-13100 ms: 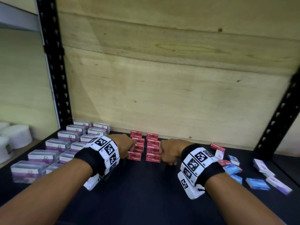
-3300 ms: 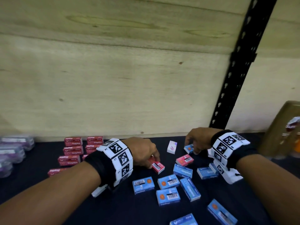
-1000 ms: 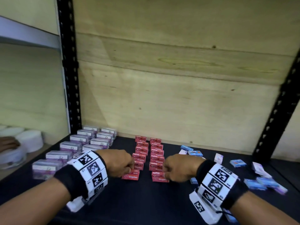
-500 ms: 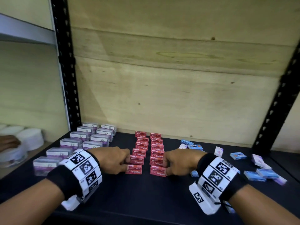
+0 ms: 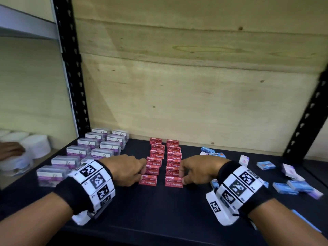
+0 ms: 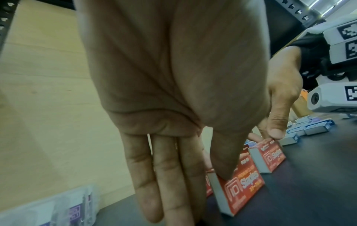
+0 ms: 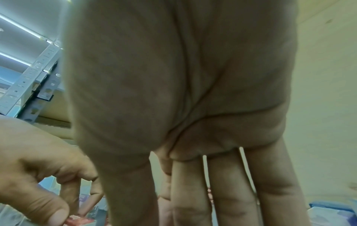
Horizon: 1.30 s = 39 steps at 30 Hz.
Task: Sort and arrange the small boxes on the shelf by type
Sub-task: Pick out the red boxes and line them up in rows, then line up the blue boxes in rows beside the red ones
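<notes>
Two columns of red staples boxes (image 5: 164,153) run front to back on the middle of the dark shelf (image 5: 159,210). My left hand (image 5: 142,172) pinches the front box of the left column (image 5: 148,180) between thumb and forefinger. In the left wrist view its thumb lies on the near end of that box (image 6: 243,188), and the other fingers (image 6: 166,175) hang straight. My right hand (image 5: 181,174) pinches the front box of the right column (image 5: 174,181), thumb on its near edge (image 6: 270,156). The right wrist view shows mostly palm.
Clear boxes with purple labels (image 5: 99,148) stand in two rows at the left. Blue boxes (image 5: 291,187) and white-purple boxes (image 5: 291,172) lie scattered at the right. Black uprights (image 5: 71,68) flank the plywood back. White rolls (image 5: 35,144) and another person's hand (image 5: 10,150) are on the neighbouring shelf.
Both hands have set a red box at the front of each column and slid it back against its row. They still hold these boxes.
</notes>
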### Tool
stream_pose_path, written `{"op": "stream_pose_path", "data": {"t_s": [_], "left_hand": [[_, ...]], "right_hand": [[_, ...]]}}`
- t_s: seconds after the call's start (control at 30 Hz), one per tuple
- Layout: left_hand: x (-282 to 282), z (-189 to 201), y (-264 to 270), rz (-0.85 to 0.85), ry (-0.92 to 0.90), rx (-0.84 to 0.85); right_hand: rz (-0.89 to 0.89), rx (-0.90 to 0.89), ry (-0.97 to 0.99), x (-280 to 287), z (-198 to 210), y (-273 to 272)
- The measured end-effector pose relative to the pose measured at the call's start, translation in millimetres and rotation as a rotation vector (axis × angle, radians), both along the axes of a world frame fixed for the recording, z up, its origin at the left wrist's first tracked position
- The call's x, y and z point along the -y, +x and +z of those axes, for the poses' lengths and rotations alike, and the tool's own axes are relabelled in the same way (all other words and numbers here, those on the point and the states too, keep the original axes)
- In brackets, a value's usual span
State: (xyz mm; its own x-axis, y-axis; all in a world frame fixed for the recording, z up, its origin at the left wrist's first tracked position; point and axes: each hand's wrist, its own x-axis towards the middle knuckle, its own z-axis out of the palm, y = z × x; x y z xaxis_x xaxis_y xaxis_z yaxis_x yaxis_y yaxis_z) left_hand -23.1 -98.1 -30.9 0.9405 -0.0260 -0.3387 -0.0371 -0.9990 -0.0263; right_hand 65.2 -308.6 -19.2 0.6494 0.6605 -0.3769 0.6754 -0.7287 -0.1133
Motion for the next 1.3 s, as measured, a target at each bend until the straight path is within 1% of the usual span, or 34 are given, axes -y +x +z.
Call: {"op": "stream_pose_path", "data": {"t_s": [0.23, 0.67, 1.0, 1.1, 1.2, 1.27, 1.3], "left_hand": [[3.7, -0.9, 2.4, -0.016, 0.045, 0.028], [2.0, -2.7, 5.1, -0.027, 0.039, 0.047], [5.6, -3.1, 0.1, 0.018, 0.037, 0.055], [7.6, -1.5, -1.0, 0.058, 0.007, 0.053], [6.4, 1.9, -0.6, 0.097, -0.031, 0.043], [6.6, 6.4, 0.0, 0.113, -0.004, 0.041], [7.3, 9.2, 0.6, 0.120, 0.020, 0.044]], "right_hand": [[-0.005, -0.005, -0.002, -3.7, 0.4, 0.8], [-0.019, -0.023, -0.016, -9.5, 2.6, -1.7], [-0.018, 0.002, -0.012, -6.8, -0.3, -1.6], [-0.029, -0.032, 0.002, -3.0, 0.7, -1.2], [-0.060, -0.136, 0.020, 5.5, 0.8, 3.8], [-0.109, -0.233, 0.050, 16.6, 1.2, 11.4], [-0.124, -0.251, 0.065, 23.6, 2.4, 16.8]]}}
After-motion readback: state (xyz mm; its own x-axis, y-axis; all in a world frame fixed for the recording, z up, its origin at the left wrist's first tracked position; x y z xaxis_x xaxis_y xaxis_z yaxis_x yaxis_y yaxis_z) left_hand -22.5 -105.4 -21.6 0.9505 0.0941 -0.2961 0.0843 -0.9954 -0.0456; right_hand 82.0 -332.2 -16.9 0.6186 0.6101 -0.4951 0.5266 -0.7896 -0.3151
